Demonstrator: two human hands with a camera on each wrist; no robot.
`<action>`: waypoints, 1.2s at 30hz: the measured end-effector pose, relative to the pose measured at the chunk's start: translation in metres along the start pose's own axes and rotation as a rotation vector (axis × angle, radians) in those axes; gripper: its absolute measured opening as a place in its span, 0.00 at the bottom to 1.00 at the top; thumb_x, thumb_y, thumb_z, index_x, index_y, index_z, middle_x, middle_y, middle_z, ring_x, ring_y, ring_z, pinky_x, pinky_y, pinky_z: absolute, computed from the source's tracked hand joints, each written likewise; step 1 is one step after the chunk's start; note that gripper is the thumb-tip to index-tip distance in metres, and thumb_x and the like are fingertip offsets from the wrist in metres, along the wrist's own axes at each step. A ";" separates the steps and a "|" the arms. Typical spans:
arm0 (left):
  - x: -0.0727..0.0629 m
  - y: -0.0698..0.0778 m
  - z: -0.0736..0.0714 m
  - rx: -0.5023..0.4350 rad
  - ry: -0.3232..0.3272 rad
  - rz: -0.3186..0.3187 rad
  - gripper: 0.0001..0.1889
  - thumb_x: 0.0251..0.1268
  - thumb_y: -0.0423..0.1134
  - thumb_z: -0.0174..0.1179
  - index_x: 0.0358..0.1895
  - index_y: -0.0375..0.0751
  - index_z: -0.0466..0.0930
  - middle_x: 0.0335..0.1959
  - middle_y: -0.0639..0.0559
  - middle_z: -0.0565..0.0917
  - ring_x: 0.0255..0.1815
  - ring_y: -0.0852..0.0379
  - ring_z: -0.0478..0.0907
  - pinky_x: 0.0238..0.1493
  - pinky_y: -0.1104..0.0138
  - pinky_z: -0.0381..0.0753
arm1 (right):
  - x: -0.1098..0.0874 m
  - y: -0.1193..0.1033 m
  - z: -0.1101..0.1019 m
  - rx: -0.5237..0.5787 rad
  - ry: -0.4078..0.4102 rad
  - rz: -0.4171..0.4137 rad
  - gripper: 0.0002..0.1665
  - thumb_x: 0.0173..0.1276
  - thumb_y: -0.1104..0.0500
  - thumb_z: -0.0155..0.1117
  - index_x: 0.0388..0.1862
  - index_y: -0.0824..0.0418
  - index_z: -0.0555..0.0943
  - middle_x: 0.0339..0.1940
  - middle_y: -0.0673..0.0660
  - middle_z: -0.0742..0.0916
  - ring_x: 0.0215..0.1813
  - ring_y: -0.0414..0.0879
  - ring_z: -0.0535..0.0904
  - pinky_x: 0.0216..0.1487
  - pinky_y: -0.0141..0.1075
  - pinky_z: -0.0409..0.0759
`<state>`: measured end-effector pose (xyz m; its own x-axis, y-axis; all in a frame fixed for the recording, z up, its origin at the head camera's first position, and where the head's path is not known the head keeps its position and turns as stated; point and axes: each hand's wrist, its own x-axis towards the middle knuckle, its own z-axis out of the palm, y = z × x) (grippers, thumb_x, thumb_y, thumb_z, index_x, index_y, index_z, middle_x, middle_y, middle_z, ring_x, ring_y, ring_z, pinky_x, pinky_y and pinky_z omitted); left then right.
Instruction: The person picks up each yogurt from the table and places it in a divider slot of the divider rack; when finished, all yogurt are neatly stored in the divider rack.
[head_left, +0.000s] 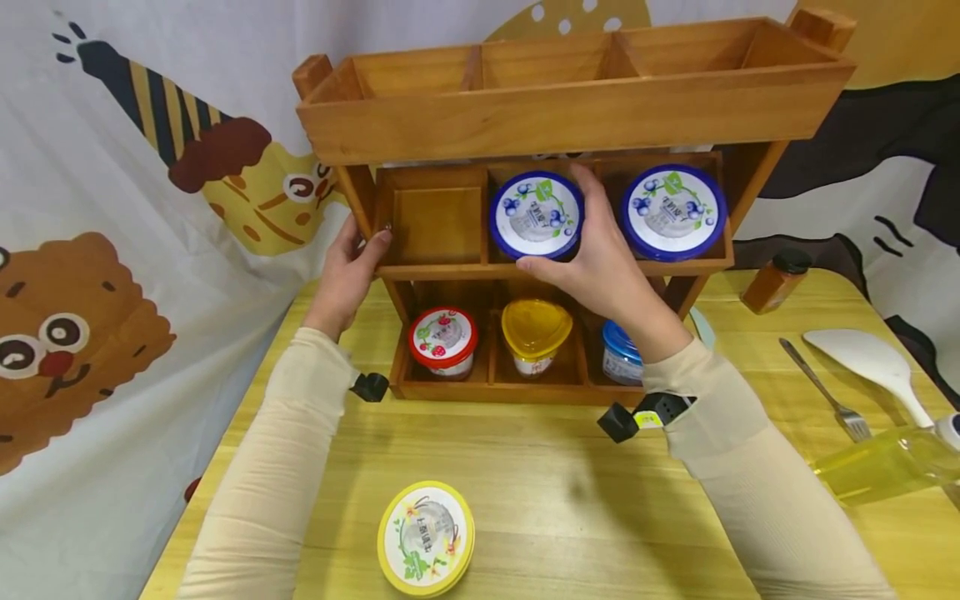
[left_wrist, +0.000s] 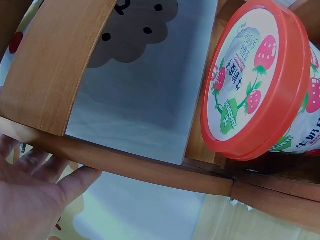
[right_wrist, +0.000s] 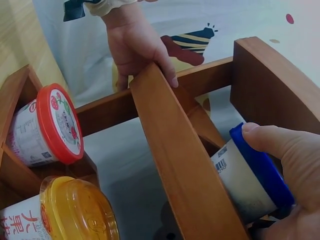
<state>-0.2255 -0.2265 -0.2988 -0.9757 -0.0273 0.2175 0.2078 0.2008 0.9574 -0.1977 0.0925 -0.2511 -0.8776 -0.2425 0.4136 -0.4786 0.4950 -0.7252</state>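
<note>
A blue-lidded tub with blueberries on its lid sits in the middle compartment of the rack's middle tier. My right hand grips it, thumb on the lid's near rim and a finger along its right side; the other fingers are hidden. At the left end of the wooden rack, my left hand holds the side frame, thumb at the tier's left edge. A second blue-lidded tub stands in the right compartment, and the left one is bare wood. Below are a red-lidded tub, a yellow-lidded cup and a blue-lidded cup.
A yellow-rimmed tub stands on the table in front of the rack. To the right lie a fork, a white ladle and a bottle of yellow liquid. A dark-capped jar is behind them. A printed cloth hangs at the back.
</note>
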 end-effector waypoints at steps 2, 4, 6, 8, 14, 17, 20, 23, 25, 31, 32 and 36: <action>0.000 0.000 0.000 -0.009 -0.002 0.003 0.28 0.74 0.47 0.53 0.75 0.60 0.60 0.72 0.48 0.68 0.68 0.49 0.70 0.59 0.61 0.76 | -0.002 -0.002 -0.001 -0.011 0.002 -0.013 0.67 0.54 0.55 0.80 0.80 0.59 0.44 0.81 0.60 0.55 0.79 0.52 0.54 0.80 0.44 0.49; 0.000 -0.001 -0.001 -0.016 -0.005 0.003 0.28 0.74 0.46 0.54 0.75 0.60 0.60 0.72 0.48 0.68 0.69 0.48 0.70 0.60 0.60 0.76 | -0.004 -0.004 -0.002 -0.024 0.011 -0.028 0.66 0.54 0.54 0.80 0.80 0.59 0.45 0.80 0.60 0.56 0.79 0.52 0.54 0.80 0.44 0.51; 0.000 0.000 -0.001 -0.014 -0.006 0.003 0.28 0.74 0.47 0.54 0.75 0.60 0.60 0.72 0.49 0.68 0.69 0.48 0.70 0.59 0.61 0.76 | -0.008 -0.005 -0.005 -0.032 0.027 -0.044 0.65 0.54 0.54 0.80 0.80 0.58 0.46 0.79 0.60 0.57 0.78 0.51 0.55 0.79 0.44 0.52; 0.000 0.000 0.000 -0.008 -0.008 -0.001 0.28 0.74 0.47 0.54 0.75 0.60 0.60 0.72 0.49 0.68 0.69 0.48 0.70 0.58 0.61 0.76 | -0.014 -0.007 -0.009 -0.034 0.041 -0.059 0.64 0.54 0.54 0.79 0.80 0.57 0.47 0.79 0.59 0.59 0.78 0.50 0.55 0.79 0.44 0.54; 0.000 0.002 0.000 0.012 -0.005 -0.008 0.28 0.74 0.48 0.53 0.74 0.61 0.60 0.72 0.50 0.68 0.68 0.49 0.71 0.56 0.62 0.77 | -0.033 -0.017 -0.023 -0.044 0.067 -0.123 0.61 0.56 0.56 0.78 0.80 0.53 0.50 0.78 0.54 0.62 0.78 0.45 0.56 0.78 0.40 0.56; 0.000 0.002 0.000 0.007 -0.006 -0.008 0.28 0.74 0.48 0.53 0.74 0.61 0.60 0.73 0.51 0.67 0.68 0.49 0.70 0.58 0.60 0.77 | -0.041 -0.025 -0.028 -0.028 0.058 -0.145 0.60 0.57 0.59 0.77 0.81 0.51 0.50 0.78 0.52 0.63 0.78 0.43 0.56 0.78 0.37 0.54; -0.001 0.001 -0.001 0.000 -0.009 -0.006 0.28 0.74 0.47 0.53 0.74 0.61 0.60 0.73 0.51 0.67 0.69 0.48 0.70 0.59 0.58 0.76 | -0.048 -0.032 -0.032 0.003 0.050 -0.159 0.60 0.57 0.62 0.77 0.80 0.50 0.50 0.78 0.51 0.64 0.79 0.42 0.56 0.78 0.34 0.54; -0.001 0.001 -0.001 -0.010 -0.013 -0.007 0.27 0.75 0.46 0.53 0.74 0.60 0.60 0.73 0.51 0.67 0.69 0.48 0.70 0.59 0.59 0.77 | -0.055 -0.040 -0.037 0.027 0.048 -0.177 0.60 0.56 0.66 0.77 0.80 0.51 0.51 0.78 0.50 0.64 0.79 0.42 0.55 0.78 0.34 0.54; -0.001 0.000 -0.001 -0.011 -0.012 -0.008 0.27 0.75 0.46 0.53 0.74 0.60 0.61 0.73 0.51 0.67 0.69 0.48 0.70 0.58 0.60 0.77 | -0.059 -0.045 -0.040 0.038 0.049 -0.196 0.61 0.55 0.68 0.77 0.80 0.51 0.51 0.78 0.49 0.64 0.79 0.41 0.55 0.78 0.34 0.54; -0.002 0.001 -0.001 0.000 -0.009 -0.010 0.27 0.74 0.47 0.53 0.74 0.60 0.61 0.73 0.51 0.67 0.68 0.48 0.70 0.58 0.60 0.77 | -0.073 -0.057 -0.047 0.059 0.040 -0.246 0.63 0.51 0.73 0.77 0.80 0.52 0.53 0.77 0.47 0.65 0.79 0.41 0.57 0.77 0.35 0.57; -0.002 0.001 -0.001 0.001 -0.009 -0.009 0.27 0.74 0.47 0.53 0.74 0.60 0.61 0.73 0.50 0.67 0.68 0.48 0.70 0.58 0.60 0.78 | -0.075 -0.058 -0.047 0.057 0.035 -0.256 0.63 0.50 0.74 0.77 0.80 0.52 0.53 0.77 0.48 0.65 0.79 0.41 0.57 0.77 0.34 0.57; -0.001 0.001 0.000 -0.002 -0.004 -0.009 0.27 0.74 0.47 0.53 0.74 0.59 0.61 0.73 0.50 0.67 0.68 0.48 0.71 0.57 0.61 0.78 | -0.080 -0.060 -0.047 0.045 0.018 -0.300 0.65 0.48 0.76 0.77 0.80 0.54 0.53 0.77 0.50 0.65 0.79 0.43 0.59 0.76 0.33 0.59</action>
<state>-0.2239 -0.2263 -0.2977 -0.9779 -0.0248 0.2075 0.1987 0.1983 0.9598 -0.0972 0.1210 -0.2151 -0.6967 -0.3569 0.6223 -0.7172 0.3660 -0.5930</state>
